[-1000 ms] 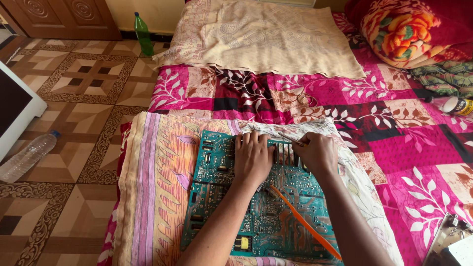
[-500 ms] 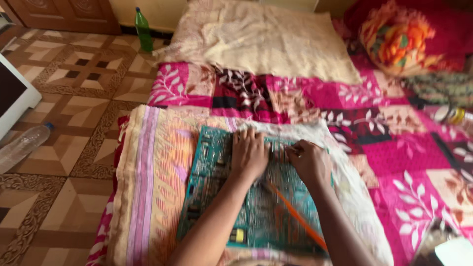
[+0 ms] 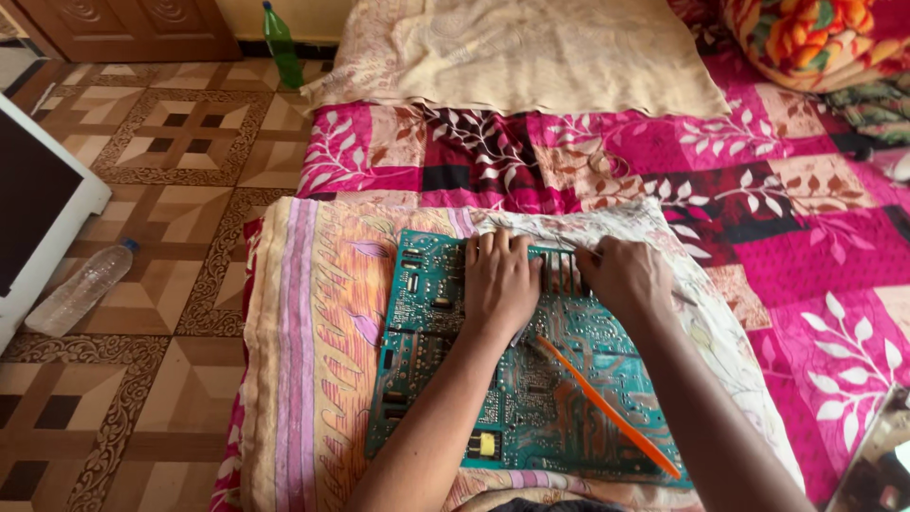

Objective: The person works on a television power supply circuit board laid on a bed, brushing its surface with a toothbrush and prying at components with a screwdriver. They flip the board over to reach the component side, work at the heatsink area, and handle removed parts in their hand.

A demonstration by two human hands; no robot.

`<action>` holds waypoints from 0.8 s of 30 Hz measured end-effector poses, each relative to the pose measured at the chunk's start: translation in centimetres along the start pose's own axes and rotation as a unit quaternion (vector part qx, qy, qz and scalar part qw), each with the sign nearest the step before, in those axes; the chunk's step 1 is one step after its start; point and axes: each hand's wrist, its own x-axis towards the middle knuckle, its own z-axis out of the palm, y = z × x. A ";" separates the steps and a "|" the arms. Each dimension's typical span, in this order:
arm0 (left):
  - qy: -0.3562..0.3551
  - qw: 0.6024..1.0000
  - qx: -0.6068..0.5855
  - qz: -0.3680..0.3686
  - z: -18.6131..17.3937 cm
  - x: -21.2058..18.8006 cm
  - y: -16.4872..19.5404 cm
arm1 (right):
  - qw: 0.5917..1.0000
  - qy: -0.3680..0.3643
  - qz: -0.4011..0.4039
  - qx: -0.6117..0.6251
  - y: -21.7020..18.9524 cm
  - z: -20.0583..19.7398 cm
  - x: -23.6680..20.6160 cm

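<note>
Both hands press on a green circuit board (image 3: 531, 379), near its far edge. The fingers of the left hand (image 3: 500, 284) lie flat and spread on the board, holding nothing. The right hand (image 3: 624, 277) is curled beside it; its fingers are bent under, so I cannot tell if they grip something. An orange stick (image 3: 607, 406) lies across the board, from near the left hand toward the near right corner. The board rests on a striped pastel cloth (image 3: 303, 360), spread over a pink leaf-patterned bedsheet (image 3: 815, 284). On the tiled floor (image 3: 161, 190) at the left lie a clear plastic bottle (image 3: 81, 289) and a white-framed screen (image 3: 38, 204); a green bottle (image 3: 281, 43) stands by the wall.
</note>
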 end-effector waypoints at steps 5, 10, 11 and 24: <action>-0.003 1.000 0.003 0.003 0.0 0.0 -0.3 | 0.996 0.015 -0.083 0.038 0.8 0.7 0.5; 0.020 0.999 0.024 0.015 0.7 0.2 -0.6 | 0.989 0.050 -0.120 0.070 1.3 1.7 0.7; 0.005 1.000 0.021 0.009 0.8 0.3 -0.7 | 0.986 0.063 -0.131 0.079 1.4 1.9 0.6; 0.052 0.997 0.042 0.030 1.0 0.6 0.0 | 0.983 0.125 -0.125 0.053 1.3 0.7 -0.6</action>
